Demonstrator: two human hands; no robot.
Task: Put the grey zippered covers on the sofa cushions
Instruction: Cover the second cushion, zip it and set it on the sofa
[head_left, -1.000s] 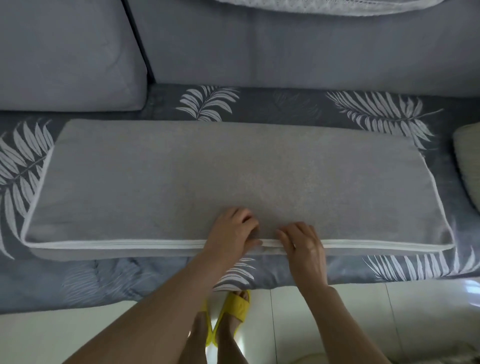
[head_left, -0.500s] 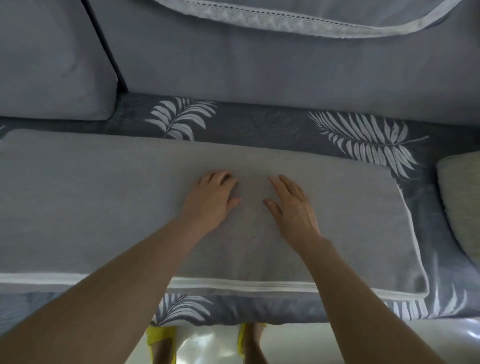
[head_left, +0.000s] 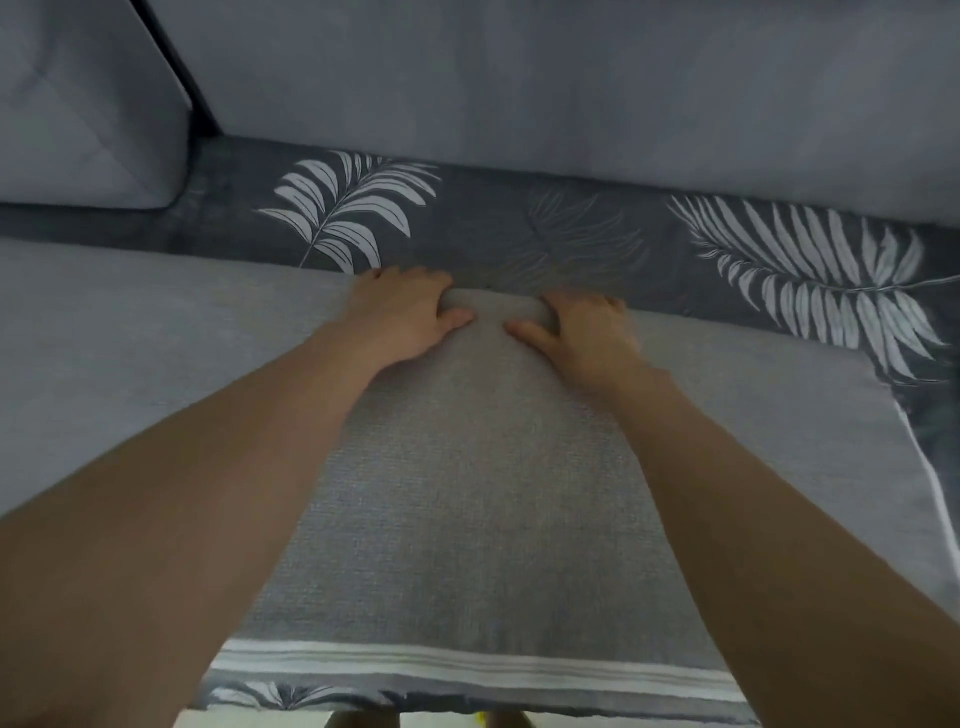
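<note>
A long flat cushion in its grey zippered cover lies across the sofa seat, white piping along its near edge and right end. My left hand and my right hand reach over it and grip its far edge side by side, fingers curled over the edge, thumbs on top. The fingertips are hidden behind the edge.
The seat wears a dark grey sheet with white leaf prints. A grey sofa backrest rises behind, and another grey cushion stands at the far left. A strip of pale floor shows below the sofa's front edge.
My hands moved from the zipper at the near edge, across the cushion's top, to its far edge, where the fingers now curl over. The camera has leaned in closer.
</note>
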